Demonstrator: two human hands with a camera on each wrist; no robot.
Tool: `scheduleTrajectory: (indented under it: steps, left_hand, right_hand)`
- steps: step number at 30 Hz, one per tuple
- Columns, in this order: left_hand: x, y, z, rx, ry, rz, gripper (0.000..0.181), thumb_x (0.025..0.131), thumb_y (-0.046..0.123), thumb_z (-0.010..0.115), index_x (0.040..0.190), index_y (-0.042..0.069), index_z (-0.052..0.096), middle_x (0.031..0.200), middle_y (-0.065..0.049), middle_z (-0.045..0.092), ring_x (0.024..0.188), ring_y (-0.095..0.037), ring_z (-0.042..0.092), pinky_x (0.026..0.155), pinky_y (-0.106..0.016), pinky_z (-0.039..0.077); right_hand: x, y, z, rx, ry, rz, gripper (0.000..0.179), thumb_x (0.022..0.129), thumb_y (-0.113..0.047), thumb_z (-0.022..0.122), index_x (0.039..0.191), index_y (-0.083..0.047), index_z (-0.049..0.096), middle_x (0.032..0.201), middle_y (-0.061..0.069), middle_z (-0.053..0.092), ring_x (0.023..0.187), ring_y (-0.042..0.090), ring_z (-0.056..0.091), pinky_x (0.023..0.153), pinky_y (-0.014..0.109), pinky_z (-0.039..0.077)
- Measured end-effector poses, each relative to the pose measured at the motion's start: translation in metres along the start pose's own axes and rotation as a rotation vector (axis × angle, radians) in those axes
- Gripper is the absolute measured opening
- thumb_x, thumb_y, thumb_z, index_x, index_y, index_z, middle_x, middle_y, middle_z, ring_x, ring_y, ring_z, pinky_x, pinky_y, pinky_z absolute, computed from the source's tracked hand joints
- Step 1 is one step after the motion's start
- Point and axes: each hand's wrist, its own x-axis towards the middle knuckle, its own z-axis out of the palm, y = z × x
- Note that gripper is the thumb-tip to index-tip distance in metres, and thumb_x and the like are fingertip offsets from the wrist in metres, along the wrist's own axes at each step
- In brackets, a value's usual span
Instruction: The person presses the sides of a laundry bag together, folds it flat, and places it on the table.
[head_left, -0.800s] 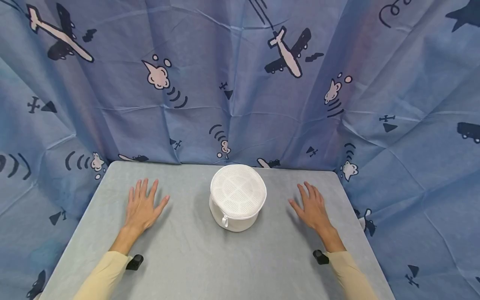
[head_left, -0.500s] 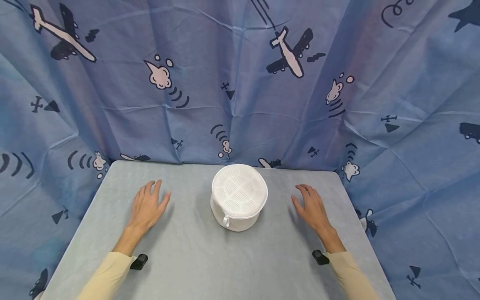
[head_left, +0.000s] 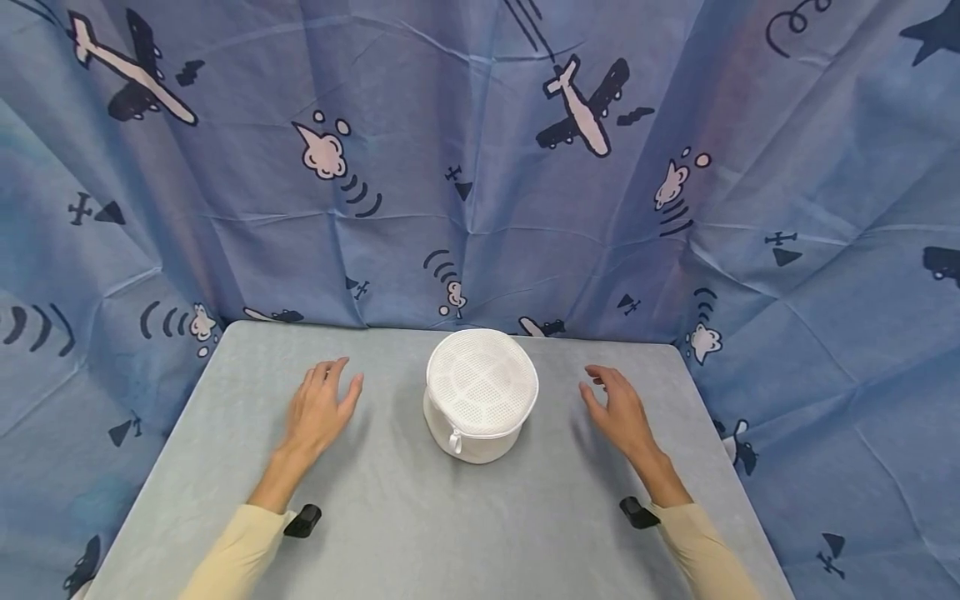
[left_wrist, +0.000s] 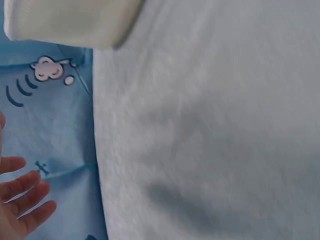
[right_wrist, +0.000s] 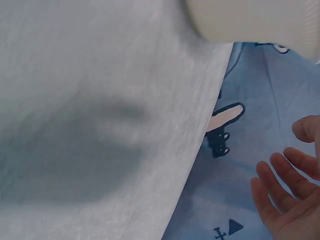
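Observation:
A round white laundry wash bag [head_left: 482, 383] with a mesh top and a zipper pull [head_left: 455, 442] at its front stands near the back of the table. To its left, my left hand [head_left: 318, 410] hovers over the tabletop, fingers relaxed and holding nothing. On the other side my right hand [head_left: 619, 414] is also raised, its fingers loosely bent and thumb apart. Both hands are clear of the bag by a gap. In the left wrist view the bag's side [left_wrist: 75, 22] shows at the top left; in the right wrist view its side [right_wrist: 255, 20] is at the top right.
The grey cloth-covered table [head_left: 420, 533] ends at the back against a blue curtain [head_left: 405, 167] printed with planes and clouds. Black wrist cameras [head_left: 303, 521] sit at the cuffs of the pale yellow sleeves [head_left: 238, 550].
My left hand has lifted, turned and moved right toward the wash bag. The fingers of my right hand have bent more, with little shift in place. The bag stays put on the table.

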Motion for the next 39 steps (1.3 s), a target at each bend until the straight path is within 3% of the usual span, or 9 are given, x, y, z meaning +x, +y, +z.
scheduleTrajectory:
  steps: [5,16,24,30,39]
  left_hand:
    - [0.003,0.016,0.002,-0.056,-0.025,-0.044,0.048,0.104,0.036,0.059,0.135,-0.001,0.062,0.125,-0.022,0.063,0.115,-0.041,0.061,0.091,-0.057,0.052]
    - [0.01,0.048,0.01,-0.155,-0.017,-0.062,0.044,0.105,0.037,0.058,0.131,0.003,0.066,0.119,-0.015,0.066,0.1,-0.032,0.065,0.079,-0.051,0.055]
    - [0.012,0.068,0.02,-0.243,-0.009,-0.076,0.037,0.104,0.032,0.059,0.128,0.005,0.068,0.115,-0.013,0.068,0.095,-0.033,0.069,0.077,-0.05,0.055]
    - [0.013,0.084,0.03,-0.298,-0.005,-0.069,0.034,0.103,0.027,0.062,0.126,0.003,0.069,0.11,-0.011,0.069,0.092,-0.031,0.068,0.076,-0.048,0.054]
    - [0.016,0.103,0.037,-0.426,-0.049,-0.103,0.034,0.104,0.024,0.061,0.125,-0.001,0.069,0.105,-0.01,0.068,0.085,-0.028,0.066,0.075,-0.04,0.056]
  right_hand:
    - [0.004,-0.013,0.002,0.065,-0.005,0.009,0.031,0.1,-0.013,0.067,0.126,0.004,0.064,0.121,0.022,0.067,0.103,0.036,0.066,0.087,0.053,0.055]
    - [0.012,-0.037,0.005,0.171,0.007,0.022,0.028,0.1,-0.012,0.068,0.125,0.001,0.066,0.119,0.019,0.069,0.1,0.033,0.068,0.084,0.052,0.056]
    - [0.016,-0.052,0.009,0.23,-0.022,0.089,0.028,0.101,-0.013,0.067,0.126,-0.001,0.066,0.119,0.017,0.07,0.103,0.032,0.068,0.085,0.051,0.056]
    - [0.018,-0.064,0.011,0.286,-0.05,0.139,0.029,0.101,-0.016,0.067,0.127,-0.002,0.066,0.118,0.014,0.072,0.104,0.029,0.068,0.084,0.043,0.053]
    - [0.019,-0.074,0.017,0.319,-0.112,0.204,0.035,0.103,-0.021,0.064,0.133,-0.002,0.064,0.122,0.014,0.07,0.107,0.028,0.067,0.087,0.042,0.054]
